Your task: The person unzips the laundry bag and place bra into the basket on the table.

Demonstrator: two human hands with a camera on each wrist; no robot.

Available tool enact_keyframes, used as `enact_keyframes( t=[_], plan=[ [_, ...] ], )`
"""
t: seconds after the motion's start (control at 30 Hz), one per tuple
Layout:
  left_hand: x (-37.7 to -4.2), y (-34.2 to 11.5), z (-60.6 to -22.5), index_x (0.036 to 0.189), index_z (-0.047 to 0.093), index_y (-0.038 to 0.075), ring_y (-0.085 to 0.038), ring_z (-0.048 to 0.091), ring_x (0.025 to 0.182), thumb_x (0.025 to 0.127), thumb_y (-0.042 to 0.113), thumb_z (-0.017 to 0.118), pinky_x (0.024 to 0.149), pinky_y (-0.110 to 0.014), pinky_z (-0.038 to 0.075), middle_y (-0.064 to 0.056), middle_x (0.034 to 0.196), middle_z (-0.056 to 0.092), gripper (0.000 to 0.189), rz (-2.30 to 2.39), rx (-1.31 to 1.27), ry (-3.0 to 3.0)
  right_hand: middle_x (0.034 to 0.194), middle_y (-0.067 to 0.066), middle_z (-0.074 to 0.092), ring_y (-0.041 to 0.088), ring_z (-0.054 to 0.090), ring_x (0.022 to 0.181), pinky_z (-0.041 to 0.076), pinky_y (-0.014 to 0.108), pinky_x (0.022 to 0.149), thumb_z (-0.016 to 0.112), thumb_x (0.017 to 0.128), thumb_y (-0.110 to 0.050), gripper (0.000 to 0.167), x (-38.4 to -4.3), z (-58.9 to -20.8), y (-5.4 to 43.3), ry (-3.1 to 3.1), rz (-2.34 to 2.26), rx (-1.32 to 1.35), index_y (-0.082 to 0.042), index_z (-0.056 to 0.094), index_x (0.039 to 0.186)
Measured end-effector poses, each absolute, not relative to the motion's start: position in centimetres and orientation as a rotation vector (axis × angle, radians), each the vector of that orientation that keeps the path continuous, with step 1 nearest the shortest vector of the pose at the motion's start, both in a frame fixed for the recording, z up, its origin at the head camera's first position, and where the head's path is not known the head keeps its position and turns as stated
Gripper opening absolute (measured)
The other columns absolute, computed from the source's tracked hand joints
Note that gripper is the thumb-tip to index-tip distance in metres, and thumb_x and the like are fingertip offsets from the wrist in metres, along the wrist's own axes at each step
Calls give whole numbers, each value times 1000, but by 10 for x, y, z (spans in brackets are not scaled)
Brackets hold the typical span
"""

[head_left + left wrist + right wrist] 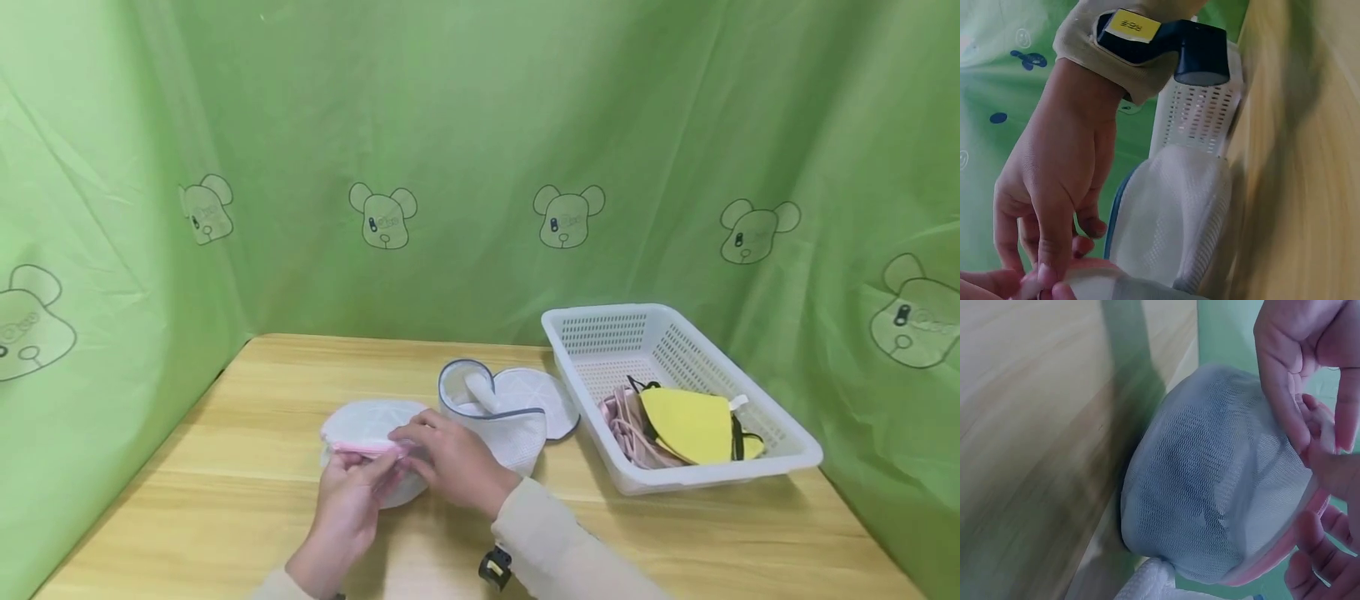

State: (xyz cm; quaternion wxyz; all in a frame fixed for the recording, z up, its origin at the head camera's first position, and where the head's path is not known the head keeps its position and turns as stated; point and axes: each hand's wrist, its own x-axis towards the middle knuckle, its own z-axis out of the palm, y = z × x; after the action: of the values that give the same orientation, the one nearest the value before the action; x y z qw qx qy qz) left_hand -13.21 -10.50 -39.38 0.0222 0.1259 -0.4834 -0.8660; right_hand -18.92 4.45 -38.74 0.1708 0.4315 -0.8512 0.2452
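Observation:
A white mesh laundry bag (367, 418), rounded and edged with a pink zipper (366, 448), stands on the table in front of me. My left hand (348, 498) grips its near side just below the zipper. With thumb and fingers, my right hand (459, 460) pinches the zipper's right end; the pull itself is hidden by fingers. In the left wrist view, the right hand (1063, 156) reaches down to meet the left fingertips. The right wrist view shows the bag's mesh wall (1210, 481) bulging, with the left hand (1300, 356) above.
Behind my right hand lies a second mesh bag (517, 437) with dark blue trim, its round lid (534, 396) folded back. To the right, a white plastic basket (720, 479) holds a yellow cloth item (686, 423) and pink strappy fabric (628, 425). Green curtains (480, 108) surround the wooden table (225, 483).

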Motion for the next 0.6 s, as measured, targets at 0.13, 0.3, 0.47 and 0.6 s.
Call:
enact_keyframes(
  t=[0.13, 0.3, 0.47, 0.6],
  plan=[
    [-130, -108, -395, 126, 34, -1, -13, 60, 87, 98, 15, 56, 78, -27, 55, -5, 105, 56, 39, -2662, 398, -1608, 96, 0, 65, 14, 63, 85, 53, 22, 79, 77, 80, -7, 21, -194, -391, 46, -2343, 661, 1208, -11, 69, 99],
    [-129, -118, -392, 139, 27, -3, -15, 54, 87, 103, 40, 40, 77, -29, 53, -7, 106, 53, 58, -2643, 455, -1645, 94, 2, 66, 15, 64, 84, 53, 22, 79, 76, 80, -5, 19, -198, -393, 49, -2313, 668, 1197, -9, 67, 95],
    [-130, -128, -389, 136, 32, 1, -11, 51, 78, 103, 45, 34, 71, -24, 51, -1, 95, 51, 54, -2648, 535, -1615, 96, 2, 66, 15, 65, 85, 54, 23, 80, 76, 81, -5, 18, -198, -392, 53, -2349, 686, 1191, -9, 67, 96],
    [-130, -131, -387, 129, 38, 4, -9, 51, 73, 104, 40, 39, 66, -22, 48, 2, 88, 54, 44, -2625, 569, -1638, 96, 2, 66, 17, 65, 86, 54, 25, 80, 74, 81, -4, 18, -199, -392, 55, -2359, 709, 1166, -10, 66, 96]
  ],
)
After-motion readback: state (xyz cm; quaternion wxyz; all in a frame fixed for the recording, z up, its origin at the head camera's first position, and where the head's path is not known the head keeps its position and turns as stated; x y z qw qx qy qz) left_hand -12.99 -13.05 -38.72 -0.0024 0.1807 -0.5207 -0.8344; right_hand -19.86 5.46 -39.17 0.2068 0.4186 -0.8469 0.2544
